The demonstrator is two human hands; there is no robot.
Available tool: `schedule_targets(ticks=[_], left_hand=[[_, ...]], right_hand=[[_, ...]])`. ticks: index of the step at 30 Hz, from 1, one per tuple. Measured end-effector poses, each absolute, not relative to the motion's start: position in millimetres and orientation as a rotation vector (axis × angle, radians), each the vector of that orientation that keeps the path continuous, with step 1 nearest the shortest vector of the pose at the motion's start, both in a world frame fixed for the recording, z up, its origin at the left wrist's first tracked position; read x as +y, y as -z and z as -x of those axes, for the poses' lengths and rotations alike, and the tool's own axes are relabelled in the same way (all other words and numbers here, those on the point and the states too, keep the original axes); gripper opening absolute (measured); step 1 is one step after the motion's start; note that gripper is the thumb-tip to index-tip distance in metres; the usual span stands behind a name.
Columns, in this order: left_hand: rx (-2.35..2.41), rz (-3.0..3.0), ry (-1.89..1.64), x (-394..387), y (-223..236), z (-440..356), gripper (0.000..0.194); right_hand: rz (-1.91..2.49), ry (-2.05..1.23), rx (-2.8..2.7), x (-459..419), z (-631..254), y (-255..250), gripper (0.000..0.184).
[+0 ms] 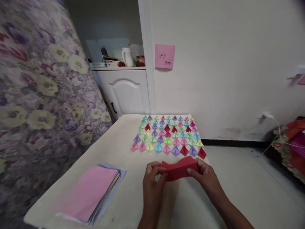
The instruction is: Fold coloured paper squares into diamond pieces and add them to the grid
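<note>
Both hands hold a folded red paper (179, 170) just above the near right part of the white table (119, 149). My left hand (152, 179) pinches its left end with fingers curled. My right hand (204, 175) grips the right end, thumb pressed on the front. Beyond the red paper lie several rows of small folded paper shapes (168, 135) in many colours. A stack of coloured paper sheets (91, 192), pink on top, lies at the near left of the table.
A flowered cloth (40, 105) hangs along the left side. A white wall with a pink sticky note (164, 56) stands behind the table. A white cabinet (124, 90) holds a jug and jars. A cable and a red bundle (294, 143) lie at right.
</note>
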State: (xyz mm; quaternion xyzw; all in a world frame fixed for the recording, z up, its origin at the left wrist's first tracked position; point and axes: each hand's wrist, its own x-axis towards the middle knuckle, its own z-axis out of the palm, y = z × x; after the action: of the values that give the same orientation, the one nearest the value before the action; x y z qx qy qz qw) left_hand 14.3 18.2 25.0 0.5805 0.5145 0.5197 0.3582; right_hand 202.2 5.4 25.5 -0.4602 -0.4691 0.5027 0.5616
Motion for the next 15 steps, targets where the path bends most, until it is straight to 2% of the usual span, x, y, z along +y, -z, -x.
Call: schedule_targets(ticks=[4,8,10,15], left_hand=[[1.288,-1.419,-1.331,18,-36,-14,0.004],[1.070,-1.124,-1.170,15,-43,-15,0.008],[0.988,-1.016,-1.129,14,-41,-16,0.013],[0.875,-0.902,-1.097,17,-29,-18,0.024]], right_hand=[[1.206,-1.029,-1.153,7,-204,-23,0.022],[1.280,-0.909,-1.107,11,-213,-21,0.052],[1.229,-0.982,-1.131,13,-218,-23,0.059],[1.088,-1.372,-1.074,8,-223,-35,0.052]])
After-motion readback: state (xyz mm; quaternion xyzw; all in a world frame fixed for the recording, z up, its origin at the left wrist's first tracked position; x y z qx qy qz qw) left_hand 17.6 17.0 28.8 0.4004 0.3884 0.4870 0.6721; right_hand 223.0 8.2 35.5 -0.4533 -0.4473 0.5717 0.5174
